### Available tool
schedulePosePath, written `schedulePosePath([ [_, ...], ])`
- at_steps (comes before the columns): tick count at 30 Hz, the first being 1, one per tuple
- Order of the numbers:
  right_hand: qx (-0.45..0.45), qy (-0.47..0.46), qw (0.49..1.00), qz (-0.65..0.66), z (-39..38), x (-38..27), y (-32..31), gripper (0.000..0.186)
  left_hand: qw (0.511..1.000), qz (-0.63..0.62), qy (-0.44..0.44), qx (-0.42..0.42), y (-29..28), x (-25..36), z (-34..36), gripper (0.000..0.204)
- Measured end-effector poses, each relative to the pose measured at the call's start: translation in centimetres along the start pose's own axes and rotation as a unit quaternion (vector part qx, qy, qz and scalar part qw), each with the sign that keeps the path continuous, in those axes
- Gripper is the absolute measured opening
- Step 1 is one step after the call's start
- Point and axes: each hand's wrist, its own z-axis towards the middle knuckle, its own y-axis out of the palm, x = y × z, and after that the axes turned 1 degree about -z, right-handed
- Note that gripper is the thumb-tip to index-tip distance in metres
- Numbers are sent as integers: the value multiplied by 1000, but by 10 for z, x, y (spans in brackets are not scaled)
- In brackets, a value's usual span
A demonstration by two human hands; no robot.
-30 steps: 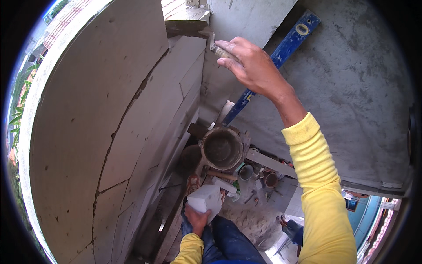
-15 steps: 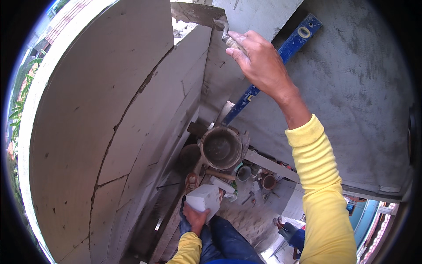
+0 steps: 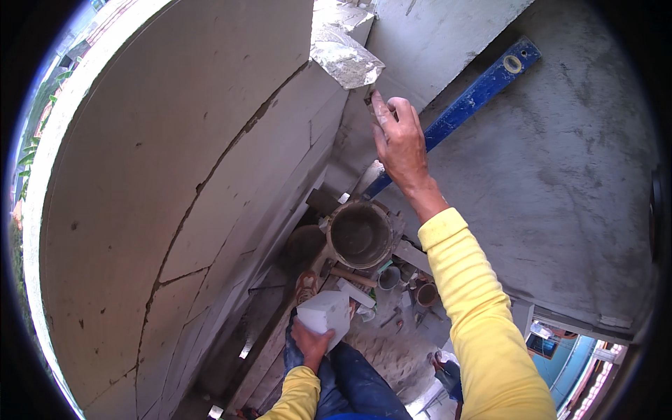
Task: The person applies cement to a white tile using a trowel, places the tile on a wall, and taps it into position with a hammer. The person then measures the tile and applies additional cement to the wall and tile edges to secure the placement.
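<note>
My right hand (image 3: 402, 143) is raised at the upper end of a pale block wall (image 3: 238, 175), fingers closed around a trowel (image 3: 370, 93). Most of the trowel's grip is hidden by the hand. Bright, rough mortar (image 3: 344, 59) lies at the step in the wall's top, and the blade is hard to separate from it. Low down, over my leg, my left hand (image 3: 312, 343) grips a white block (image 3: 325, 312) from its near side. A blue spirit level (image 3: 476, 98) leans on the grey wall to the right of my right hand.
Below the right hand stands a round mortar bucket (image 3: 360, 234). Smaller pots (image 3: 425, 294), a hammer (image 3: 353, 277) and scattered tools lie on the floor past it. Another person's leg (image 3: 448, 374) shows at lower right. A plastered grey wall (image 3: 560, 182) bounds the right side.
My right hand has come down and nearer with the trowel, whose dark blade no longer stands out above the wall step. The view has shifted slightly. My left hand still holds the block.
</note>
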Motion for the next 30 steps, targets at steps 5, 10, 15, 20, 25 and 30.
schedulePosePath([
  [5, -2, 67, 996, 53, -45, -26, -18, 52, 1000, 4, -12, 14, -2, 1, 1, 128],
  [10, -4, 348, 775, 528, 13, -25, -22, 42, 998, -50, 13, 38, 9, -19, 15, 127],
  [15, -171, 345, 769, 511, -5, -2, -9, 41, 980, -184, 32, 69, -8, -7, 21, 109],
  [20, -259, 457, 818, 236, -188, -3, -11, 45, 983, -159, 15, 85, -34, 14, 29, 110],
  [25, -540, 421, 729, 0, -319, -3, 26, 37, 987, -110, -2, 117, -40, 3, 49, 111],
  [30, -666, 294, 676, -115, -369, 26, 134, 29, 996, -55, 25, 69, -47, 6, 89, 114],
])
